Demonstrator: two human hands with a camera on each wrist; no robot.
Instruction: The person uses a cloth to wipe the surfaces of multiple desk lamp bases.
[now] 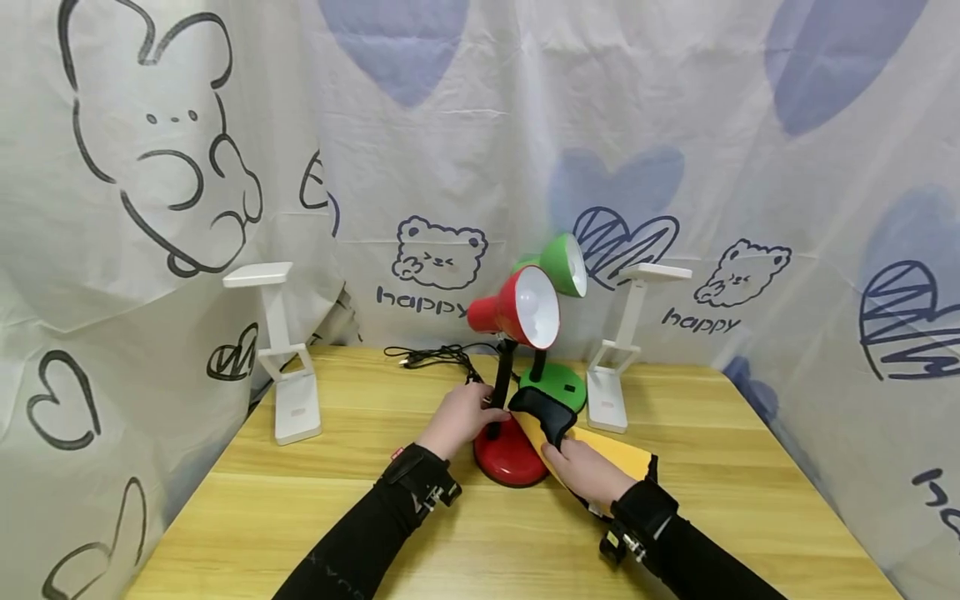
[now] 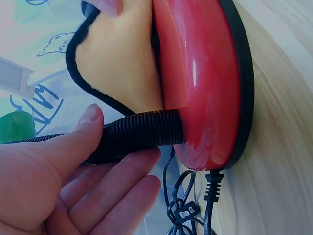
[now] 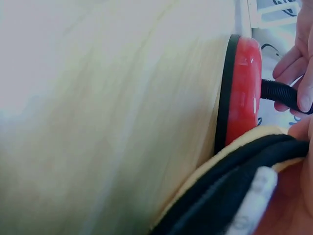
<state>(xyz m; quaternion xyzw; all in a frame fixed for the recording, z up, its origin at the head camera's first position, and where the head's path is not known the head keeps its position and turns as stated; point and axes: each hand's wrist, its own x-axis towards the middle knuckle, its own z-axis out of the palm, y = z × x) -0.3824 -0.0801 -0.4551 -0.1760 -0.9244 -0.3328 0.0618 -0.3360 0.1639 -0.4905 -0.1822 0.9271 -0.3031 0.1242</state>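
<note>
One red desk lamp, upright on the table, just in front of a green lamp. Held by its black neck between thumb and curled fingers of the left hand; near its base, a yellow cloth gripped in the right hand. Probably wiping: best brace the neck, follow the base's curve. On the curtain, "happy"; on a white tag, nothing legible.
</note>
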